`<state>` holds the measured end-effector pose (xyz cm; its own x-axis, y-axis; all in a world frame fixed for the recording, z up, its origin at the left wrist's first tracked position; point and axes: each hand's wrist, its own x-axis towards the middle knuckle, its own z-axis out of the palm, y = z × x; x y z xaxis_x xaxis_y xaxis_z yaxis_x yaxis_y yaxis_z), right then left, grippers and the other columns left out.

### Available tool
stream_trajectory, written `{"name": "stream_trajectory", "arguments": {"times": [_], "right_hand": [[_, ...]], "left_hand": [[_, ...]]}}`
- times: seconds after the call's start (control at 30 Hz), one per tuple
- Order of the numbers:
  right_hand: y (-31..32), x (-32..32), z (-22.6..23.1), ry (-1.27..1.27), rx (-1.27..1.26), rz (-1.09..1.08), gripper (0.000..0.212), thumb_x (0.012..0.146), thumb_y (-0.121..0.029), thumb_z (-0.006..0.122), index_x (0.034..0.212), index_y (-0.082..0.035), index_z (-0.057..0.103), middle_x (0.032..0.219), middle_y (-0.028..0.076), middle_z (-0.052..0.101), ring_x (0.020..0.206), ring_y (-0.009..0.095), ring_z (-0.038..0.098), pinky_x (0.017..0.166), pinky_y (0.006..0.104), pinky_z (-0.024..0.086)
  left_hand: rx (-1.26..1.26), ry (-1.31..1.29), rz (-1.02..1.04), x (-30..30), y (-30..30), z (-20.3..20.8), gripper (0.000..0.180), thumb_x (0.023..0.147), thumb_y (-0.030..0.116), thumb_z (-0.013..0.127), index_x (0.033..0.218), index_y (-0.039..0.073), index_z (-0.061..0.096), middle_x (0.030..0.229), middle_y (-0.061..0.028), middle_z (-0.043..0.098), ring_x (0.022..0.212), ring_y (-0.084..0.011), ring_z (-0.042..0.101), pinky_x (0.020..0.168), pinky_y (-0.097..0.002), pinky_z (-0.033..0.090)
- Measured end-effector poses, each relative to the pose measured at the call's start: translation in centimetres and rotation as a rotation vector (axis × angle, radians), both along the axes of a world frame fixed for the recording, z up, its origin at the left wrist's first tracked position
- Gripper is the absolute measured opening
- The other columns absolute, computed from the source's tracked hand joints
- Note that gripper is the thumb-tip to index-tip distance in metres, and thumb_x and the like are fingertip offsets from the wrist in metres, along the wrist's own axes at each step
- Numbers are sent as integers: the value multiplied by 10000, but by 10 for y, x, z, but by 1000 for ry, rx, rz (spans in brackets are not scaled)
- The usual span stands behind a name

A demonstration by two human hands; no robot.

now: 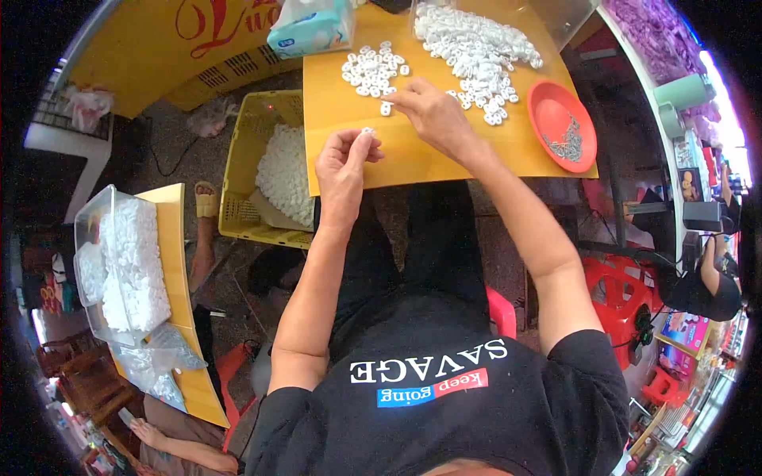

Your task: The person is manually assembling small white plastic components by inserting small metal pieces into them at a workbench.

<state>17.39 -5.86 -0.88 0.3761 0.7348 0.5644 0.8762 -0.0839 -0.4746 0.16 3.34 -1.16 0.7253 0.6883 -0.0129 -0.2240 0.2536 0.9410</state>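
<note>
My left hand (pixel 343 170) is closed in a pinch near the table's front edge, with a small white plastic piece (pixel 367 132) between thumb and forefinger. To its right and farther off, my right hand (pixel 435 117) reaches left over the tabletop. Its thumb and fingertips come together just above a single white oval piece (pixel 386 109); what they hold, if anything, is too small to make out. Beyond those fingertips lies a small pile of white oval pieces (pixel 373 70). A larger heap of white pieces (pixel 476 55) spreads behind and to the right of my right hand.
A red plate (pixel 562 115) with small grey metal parts (pixel 568 144) sits at the table's right. A tissue pack (pixel 313 33) lies at the far left. Below the table's left edge stands a yellow crate (pixel 252 119) of white pieces. A side table carries a clear bin (pixel 99 208).
</note>
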Motion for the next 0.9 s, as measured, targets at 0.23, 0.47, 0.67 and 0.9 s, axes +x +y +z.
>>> {"name": "stream_trajectory", "arguments": {"times": [0.23,0.47,0.67,0.9], "right_hand": [[22,20,17,-239,-429,152,150,889,-240,627,991,-162,705,930,62,609,769,264,632,641,389,511],[17,18,0,-17,-147,220,186,886,-231,660,979,-72,690,777,73,615,680,230,613,588,349,475],[-7,-28,27,1107,-258,55,267,944,-278,638,961,-15,684,681,-55,548,549,23,429,502,191,362],[-27,-40,31,1475,3,97,208,918,-206,670,1024,-26,684,790,-20,638,581,24,518,540,181,456]], "left_hand": [[-63,4,8,-9,6,-9,136,959,121,598,986,-12,589,860,-67,647,727,-116,612,697,-238,496],[-63,2,-9,-7,4,-9,145,959,126,600,1020,-5,590,936,-87,673,770,-123,638,741,-246,522],[61,-144,26,-2,-9,3,105,960,76,579,1022,-9,585,1133,-128,652,914,-113,619,817,-259,505],[58,-198,3,-3,-27,14,138,973,98,565,1063,-6,574,1194,-161,633,992,-178,638,853,-302,522]]}}
